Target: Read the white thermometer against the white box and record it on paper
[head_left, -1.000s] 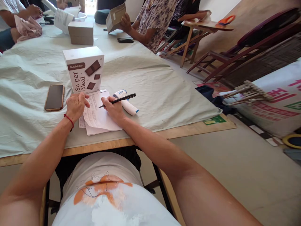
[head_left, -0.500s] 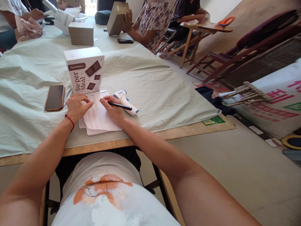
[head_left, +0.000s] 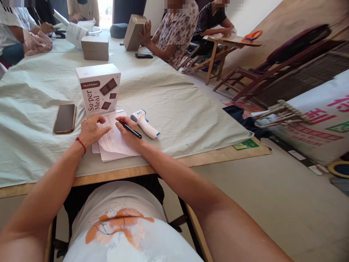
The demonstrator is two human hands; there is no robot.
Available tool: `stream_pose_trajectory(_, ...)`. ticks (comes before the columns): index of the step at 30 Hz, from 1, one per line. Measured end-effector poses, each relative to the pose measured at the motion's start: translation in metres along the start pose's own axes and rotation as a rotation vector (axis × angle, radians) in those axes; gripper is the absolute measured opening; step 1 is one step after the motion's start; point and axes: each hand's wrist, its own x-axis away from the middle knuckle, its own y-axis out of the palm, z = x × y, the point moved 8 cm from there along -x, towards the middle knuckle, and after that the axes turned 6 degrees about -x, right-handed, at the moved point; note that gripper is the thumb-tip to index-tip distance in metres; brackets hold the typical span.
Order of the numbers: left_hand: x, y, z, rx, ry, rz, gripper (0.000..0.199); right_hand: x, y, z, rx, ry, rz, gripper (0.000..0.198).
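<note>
A black pen is held in my right hand, which rests on a small stack of printed papers. My left hand lies at the left edge of the sheets, red string on the wrist, thumb and fingers apart and nothing between them. Just beyond the papers stands a white box printed "NutriMotion Su-per Meal". To the right of my right hand lies a white and blue infrared thermometer. A phone with a dark screen lies to the left. My right fingers hide the pen's tip.
Pale green cloth covers the table. Farther back are a grey-brown carton and another carton in a person's hands. Other people sit around. On the right stand a small wooden table, a reddish-brown chair and a printed white sack.
The pen in my right hand now slants more steeply, and that hand sits farther from the thermometer. My left thumb and fingers have spread. Table items appear slightly lower in view.
</note>
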Motion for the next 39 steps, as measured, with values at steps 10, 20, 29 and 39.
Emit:
stream_pose_trajectory(10,0.013,0.025,0.013,-0.243,0.118,-0.341,0.080,-0.002,0.003,-0.015,0.448,-0.221,-0.254,0.034)
stream_pose_trajectory(20,0.017,0.028,0.018,-0.277,0.164,-0.285,0.083,-0.003,0.001,-0.007,0.941,-0.287,-0.427,0.040)
stream_pose_trajectory(29,0.040,0.043,0.059,-0.198,0.591,-0.275,0.065,-0.002,0.000,-0.009,0.952,-0.242,-0.453,0.037)
stream_pose_trajectory(39,0.036,0.049,0.054,-0.108,0.608,-0.324,0.030,0.008,0.006,-0.031,0.821,-0.189,-0.361,0.040)
